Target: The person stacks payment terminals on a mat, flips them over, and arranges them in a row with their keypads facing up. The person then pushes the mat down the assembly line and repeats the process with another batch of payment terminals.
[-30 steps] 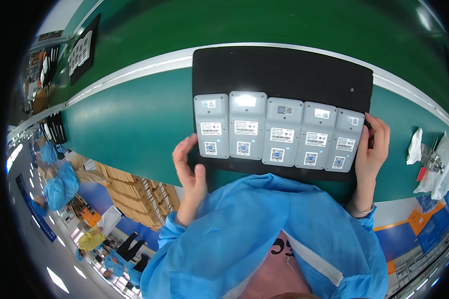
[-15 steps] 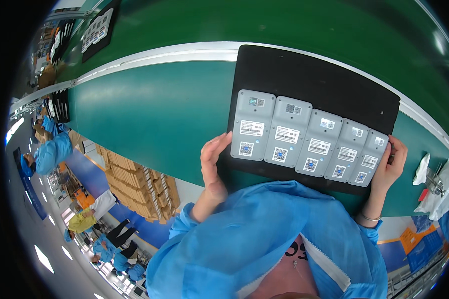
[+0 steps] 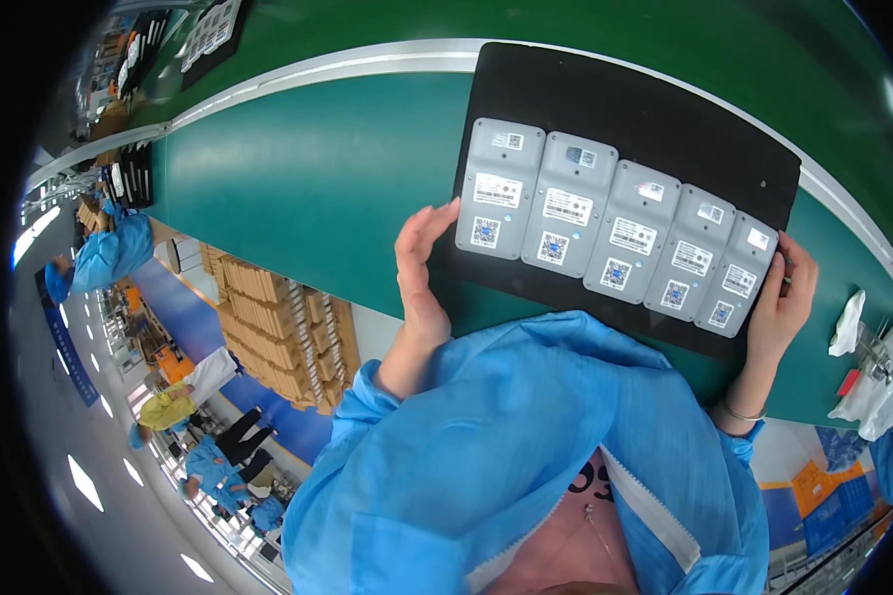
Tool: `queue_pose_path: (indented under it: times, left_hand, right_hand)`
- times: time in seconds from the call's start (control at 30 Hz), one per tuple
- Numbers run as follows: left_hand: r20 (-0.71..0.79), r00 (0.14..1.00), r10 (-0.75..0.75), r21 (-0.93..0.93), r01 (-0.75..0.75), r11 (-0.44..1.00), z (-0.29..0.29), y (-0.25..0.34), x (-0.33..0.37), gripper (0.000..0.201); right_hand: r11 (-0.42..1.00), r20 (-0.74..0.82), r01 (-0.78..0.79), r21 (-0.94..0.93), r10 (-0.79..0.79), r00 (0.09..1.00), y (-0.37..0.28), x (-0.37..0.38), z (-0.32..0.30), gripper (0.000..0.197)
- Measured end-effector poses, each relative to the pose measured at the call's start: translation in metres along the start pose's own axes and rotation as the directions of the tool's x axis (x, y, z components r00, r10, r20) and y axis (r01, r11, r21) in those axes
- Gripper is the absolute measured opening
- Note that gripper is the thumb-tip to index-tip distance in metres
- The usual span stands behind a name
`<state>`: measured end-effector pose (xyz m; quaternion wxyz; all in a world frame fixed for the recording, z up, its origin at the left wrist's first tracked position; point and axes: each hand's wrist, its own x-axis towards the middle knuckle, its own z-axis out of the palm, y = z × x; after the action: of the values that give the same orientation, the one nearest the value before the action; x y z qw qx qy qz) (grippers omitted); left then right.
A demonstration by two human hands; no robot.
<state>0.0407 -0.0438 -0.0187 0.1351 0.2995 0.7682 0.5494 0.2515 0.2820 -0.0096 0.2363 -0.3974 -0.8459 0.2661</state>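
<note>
Several grey handheld devices (image 3: 568, 204) lie face down side by side in a slanting row on a black mat (image 3: 655, 109). Each back carries white labels and printed square codes. At the row's left end, my left hand (image 3: 422, 273) has its fingers stretched out, with fingertips at the side of the leftmost device (image 3: 499, 188) and the mat's edge. Across from it, my right hand (image 3: 786, 302) rests against the rightmost device (image 3: 736, 280), fingers extended and slightly bent beside the mat's right edge. Neither hand is wrapped round a device.
The mat lies on a green table (image 3: 308, 188), by a pale rail (image 3: 367, 61) and a darker green surface beyond. White plastic bags (image 3: 888, 387) sit at the right. Stacked cardboard (image 3: 278, 327) stands on the floor at left; people in work coats are farther off.
The mat, devices and both hands appear higher in the picture, together with the table and rail. Both hands stay at the two ends of the row.
</note>
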Motion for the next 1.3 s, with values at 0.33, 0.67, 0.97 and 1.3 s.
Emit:
queue_pose_path:
  times: [0.33,0.67,0.97,1.3]
  left_hand:
    - [-0.118,0.993,-0.009,0.135,0.025,0.991,-0.002,0.0,0.007,0.092]
    - [0.078,0.997,0.029,0.371,-0.056,0.927,-0.013,0.002,0.026,0.054]
    - [0.434,0.9,0.037,0.593,-0.316,0.741,-0.004,0.016,0.069,0.092]
    - [0.341,0.867,0.363,0.414,-0.485,0.77,0.054,0.008,0.058,0.086]
  right_hand:
    - [0.988,0.072,0.104,-0.114,-0.097,0.993,-0.019,-0.007,-0.005,0.036]
    - [0.988,0.046,0.152,0.012,-0.152,0.987,-0.013,-0.011,-0.01,0.038]
    - [0.867,0.37,0.499,0.009,-0.466,0.803,-0.033,-0.022,-0.019,0.058]
    - [0.896,0.384,0.396,0.202,-0.444,0.809,-0.053,-0.037,0.015,0.08]
